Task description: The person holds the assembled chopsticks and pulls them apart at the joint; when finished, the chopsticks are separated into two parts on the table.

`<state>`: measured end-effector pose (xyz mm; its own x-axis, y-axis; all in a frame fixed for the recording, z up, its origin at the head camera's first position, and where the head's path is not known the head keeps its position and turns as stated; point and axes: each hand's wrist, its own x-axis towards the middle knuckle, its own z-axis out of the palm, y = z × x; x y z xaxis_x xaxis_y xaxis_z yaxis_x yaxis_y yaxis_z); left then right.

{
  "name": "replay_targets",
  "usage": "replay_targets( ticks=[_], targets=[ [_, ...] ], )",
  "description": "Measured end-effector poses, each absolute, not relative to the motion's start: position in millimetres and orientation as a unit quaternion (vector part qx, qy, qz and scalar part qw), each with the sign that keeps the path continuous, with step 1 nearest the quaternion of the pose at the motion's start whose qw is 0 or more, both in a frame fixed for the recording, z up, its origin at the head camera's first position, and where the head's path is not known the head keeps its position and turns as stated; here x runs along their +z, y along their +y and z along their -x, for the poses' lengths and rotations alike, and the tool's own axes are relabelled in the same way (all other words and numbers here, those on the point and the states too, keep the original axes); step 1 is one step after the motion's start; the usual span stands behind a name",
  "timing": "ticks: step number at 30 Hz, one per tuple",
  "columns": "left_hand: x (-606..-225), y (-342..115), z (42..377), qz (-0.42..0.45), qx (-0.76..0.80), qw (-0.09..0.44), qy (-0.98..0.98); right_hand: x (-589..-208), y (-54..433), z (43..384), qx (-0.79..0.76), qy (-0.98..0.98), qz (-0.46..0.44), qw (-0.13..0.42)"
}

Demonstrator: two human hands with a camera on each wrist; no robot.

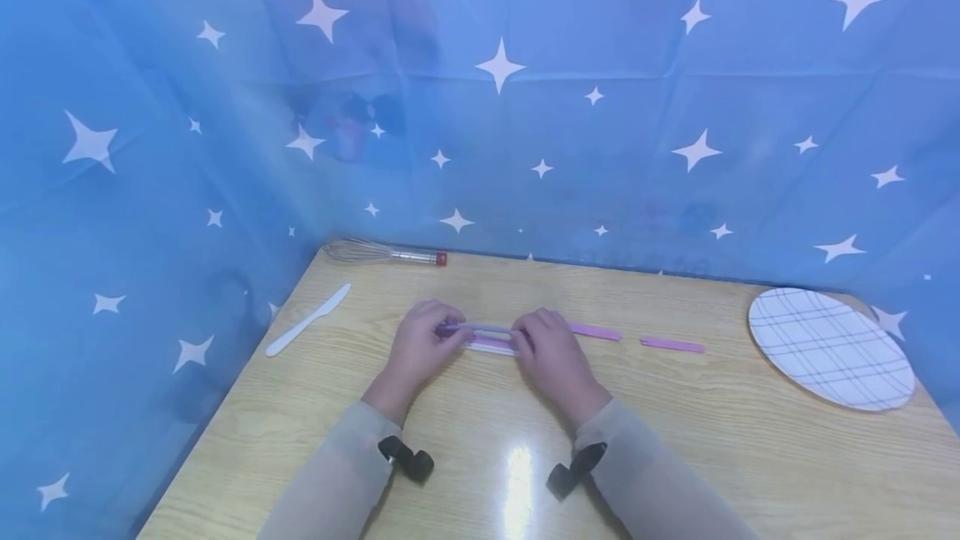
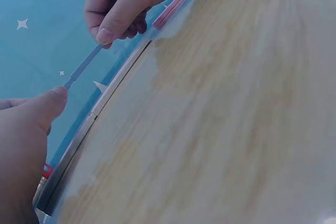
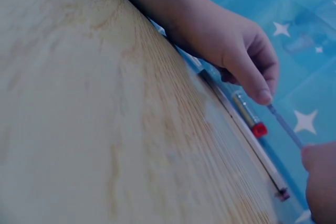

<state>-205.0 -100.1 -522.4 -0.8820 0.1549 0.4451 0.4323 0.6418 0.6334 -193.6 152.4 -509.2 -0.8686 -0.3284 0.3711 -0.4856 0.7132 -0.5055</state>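
Observation:
Near the middle of the table both hands hold a slim bluish-purple stick (image 1: 486,328) by its two ends, just above the surface. The left hand (image 1: 423,344) pinches one end between thumb and fingers; the right hand (image 1: 553,355) pinches the other. Close up in the left wrist view, the stick (image 2: 86,65) narrows near the left thumb. Below it, purple and white strips (image 1: 491,347) lie on the wood, partly covered by the hands. Beyond the right hand lies a pink stick (image 1: 596,332), with another pink stick (image 1: 672,346) farther right.
A whisk (image 1: 408,256) with a red end lies along the back edge. At the left is a white knife (image 1: 309,320). An oval white plate or board (image 1: 832,348) with plaid lines lies far right. Blue star-patterned cloth (image 1: 570,132) hangs behind and to the left.

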Motion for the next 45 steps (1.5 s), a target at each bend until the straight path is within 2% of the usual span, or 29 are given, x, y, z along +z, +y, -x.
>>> replay_targets(
  ticks=[10,15,26,45],
  targets=[
    [-523,-71,206,0.196,-0.403,0.182,-0.875,-512,174,195,0.305,-0.912,-0.213,0.173],
    [-524,-65,205,0.201,-0.388,0.202,-0.876,-509,178,192,0.322,-0.908,-0.207,0.170],
    [-528,-43,201,0.207,-0.375,0.210,-0.879,-512,195,181,0.344,-0.907,-0.184,0.161],
    [-525,10,194,0.247,-0.411,0.153,-0.864,-519,230,166,0.367,-0.893,-0.190,0.179]
  ],
)
